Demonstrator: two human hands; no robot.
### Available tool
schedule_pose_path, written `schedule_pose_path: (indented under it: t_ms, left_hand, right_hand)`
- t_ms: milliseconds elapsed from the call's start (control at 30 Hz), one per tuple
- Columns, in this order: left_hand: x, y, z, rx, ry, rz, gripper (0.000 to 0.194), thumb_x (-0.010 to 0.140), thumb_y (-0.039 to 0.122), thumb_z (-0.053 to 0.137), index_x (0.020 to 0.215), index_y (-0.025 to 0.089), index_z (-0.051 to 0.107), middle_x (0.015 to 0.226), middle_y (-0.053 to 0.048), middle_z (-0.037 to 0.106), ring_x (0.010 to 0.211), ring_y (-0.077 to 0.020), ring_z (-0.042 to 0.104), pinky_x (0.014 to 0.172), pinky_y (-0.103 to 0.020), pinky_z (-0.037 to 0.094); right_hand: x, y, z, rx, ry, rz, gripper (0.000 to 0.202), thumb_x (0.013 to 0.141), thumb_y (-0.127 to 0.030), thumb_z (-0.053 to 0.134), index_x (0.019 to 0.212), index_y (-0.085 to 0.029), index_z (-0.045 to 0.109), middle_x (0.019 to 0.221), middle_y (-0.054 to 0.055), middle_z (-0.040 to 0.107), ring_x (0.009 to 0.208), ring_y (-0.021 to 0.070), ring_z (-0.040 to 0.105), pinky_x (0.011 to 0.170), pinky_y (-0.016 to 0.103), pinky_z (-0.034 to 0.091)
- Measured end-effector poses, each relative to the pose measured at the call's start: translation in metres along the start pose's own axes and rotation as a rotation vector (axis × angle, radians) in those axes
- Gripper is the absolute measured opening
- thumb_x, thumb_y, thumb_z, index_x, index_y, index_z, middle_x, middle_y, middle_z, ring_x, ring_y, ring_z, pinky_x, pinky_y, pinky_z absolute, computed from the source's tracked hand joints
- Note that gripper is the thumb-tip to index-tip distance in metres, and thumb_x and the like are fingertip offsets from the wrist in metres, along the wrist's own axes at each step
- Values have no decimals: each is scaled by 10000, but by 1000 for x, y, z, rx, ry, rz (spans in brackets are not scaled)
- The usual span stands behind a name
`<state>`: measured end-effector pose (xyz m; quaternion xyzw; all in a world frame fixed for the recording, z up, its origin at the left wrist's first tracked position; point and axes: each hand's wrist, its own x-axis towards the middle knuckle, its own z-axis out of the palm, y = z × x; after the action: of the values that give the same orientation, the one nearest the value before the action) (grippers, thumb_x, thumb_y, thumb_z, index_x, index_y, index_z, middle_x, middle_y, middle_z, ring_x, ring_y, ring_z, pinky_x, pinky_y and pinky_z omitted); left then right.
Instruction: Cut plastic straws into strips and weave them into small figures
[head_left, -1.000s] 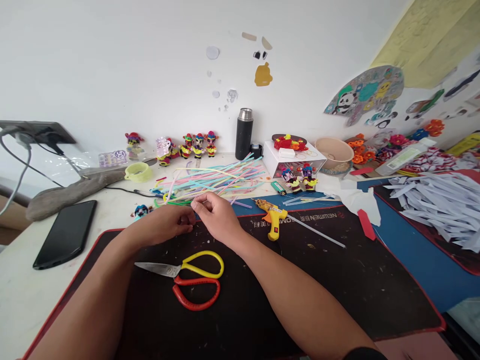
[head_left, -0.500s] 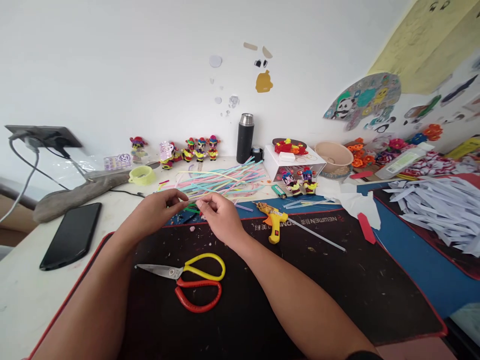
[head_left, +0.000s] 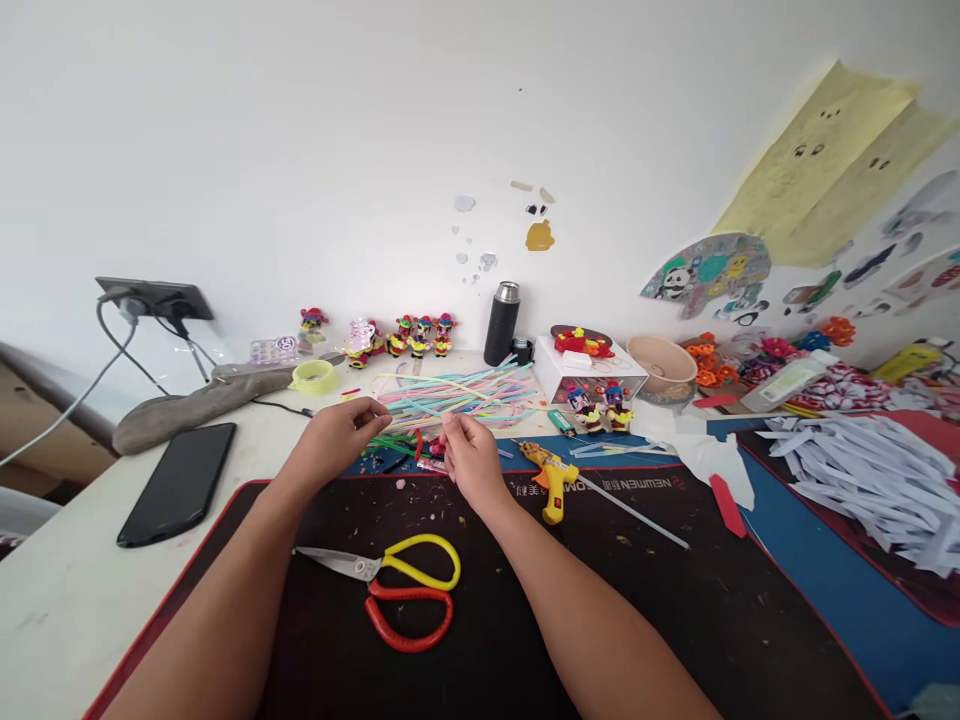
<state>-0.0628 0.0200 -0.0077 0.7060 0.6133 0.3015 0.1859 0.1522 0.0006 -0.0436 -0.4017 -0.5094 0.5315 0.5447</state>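
My left hand [head_left: 346,435] is at the near edge of a loose pile of thin pastel strips [head_left: 480,392], its thumb and fingertips pinched together. To its right, my right hand [head_left: 471,455] is also closed in a pinch. A thin light blue strip [head_left: 421,408] spans the gap between the fingertips; its ends are hidden by the fingers. Below the hands lie green strips [head_left: 390,443] and small red pieces [head_left: 435,447]. Scissors [head_left: 375,568] with one yellow and one red handle rest on the dark mat, nearer to me.
A yellow glue gun [head_left: 553,485] with a long glue stick lies right of my right hand. Small figures [head_left: 424,337] and a black flask [head_left: 502,325] stand behind the pile. A phone [head_left: 178,484] is at left, white paper strips [head_left: 874,490] at right.
My hands have drawn further apart, and the light blue strip now shows between them. The view has tilted up, so the table things appear lower and mostly further right.
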Motion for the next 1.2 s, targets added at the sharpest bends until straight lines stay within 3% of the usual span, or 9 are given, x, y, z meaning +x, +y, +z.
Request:
schedule_pose_path:
  t_ms: [233,433,633,800,933,1133,1200]
  left_hand:
    - [0,1,-6,-21,137,-60,400,864,582,537,890,230,726,729,-14,731,672,-218,623,622,-297,405]
    - [2,-3,-5,10,141,-51,397,873,562,510,886,226,721,717,-25,727,685,-232,637,636,-307,404]
    - [5,-8,1,41,126,-37,397,881,549,481,912,223,705,714,-28,717,679,-235,637,641,-310,393]
    - [5,-9,2,34,133,-33,382,883,547,477,894,235,699,725,-28,727,689,-236,644,642,-305,398]
    - [5,-10,3,25,131,-23,375,886,541,475,875,238,695,756,-38,748,710,-239,652,645,-304,409]
    - [5,-7,0,27,126,-11,362,883,536,488,867,245,702,713,-39,732,682,-249,645,612,-315,389]
    - [5,-5,0,26,129,-11,357,880,533,493,873,247,707,712,-41,733,686,-255,649,608,-319,386]
  right_hand:
    - [-1,6,-4,-165,26,-22,583,955,-753,493,677,-241,466,469,-71,349,417,120,386,453,248,329]
    - [-5,15,-3,-305,58,-55,559,985,-710,462,688,-239,502,506,-44,405,489,147,443,505,260,345]
    - [-27,10,6,-464,-22,-147,510,1029,-585,459,678,-221,532,536,-35,457,523,142,457,554,264,337]
    - [-42,-3,6,-635,-131,-237,457,1056,-462,463,701,-203,589,619,-14,581,597,137,547,627,253,366]
    - [-33,-17,-7,-782,-191,-244,385,1049,-418,508,779,-202,676,688,0,655,670,150,604,665,253,374]
    - [1,-38,-46,-1001,-103,-159,265,1035,-386,550,979,-209,740,773,12,710,697,172,611,638,256,361]
    - [9,-44,-57,-1177,-117,-134,269,1050,-376,525,1085,-209,733,806,21,728,714,183,630,633,263,360]
